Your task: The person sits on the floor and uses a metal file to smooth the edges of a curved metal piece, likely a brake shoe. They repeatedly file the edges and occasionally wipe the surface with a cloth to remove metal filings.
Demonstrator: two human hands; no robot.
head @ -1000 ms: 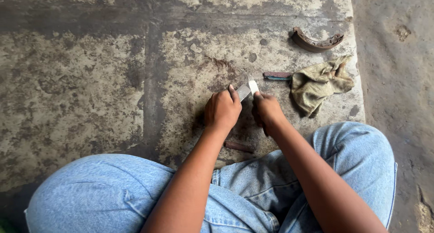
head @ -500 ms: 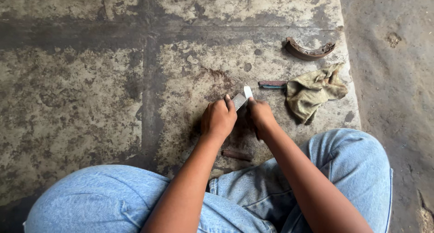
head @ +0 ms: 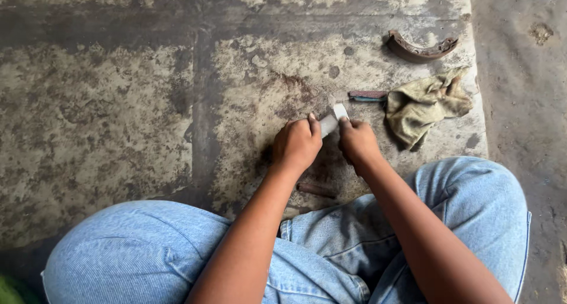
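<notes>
I sit on a stained concrete floor (head: 118, 115) with my knees in blue jeans at the bottom of the head view. My left hand (head: 297, 144) and my right hand (head: 357, 141) are close together over the floor, both gripping a small pale grey strip (head: 332, 120) that sticks out between the fingertips. What lies under the hands is hidden. A short rusty rod (head: 316, 189) lies on the floor just below my wrists.
A dirty yellowish rag (head: 426, 105) lies to the right of my hands. A small tool with a reddish and teal handle (head: 367, 95) rests beside it. A curved rusty brake shoe (head: 420, 48) lies farther back right. A darker floor strip (head: 520, 91) runs along the right.
My hands and the pale strip hold nearly the same pose; the view has shifted slightly, so everything sits a little lower and left in the picture.
</notes>
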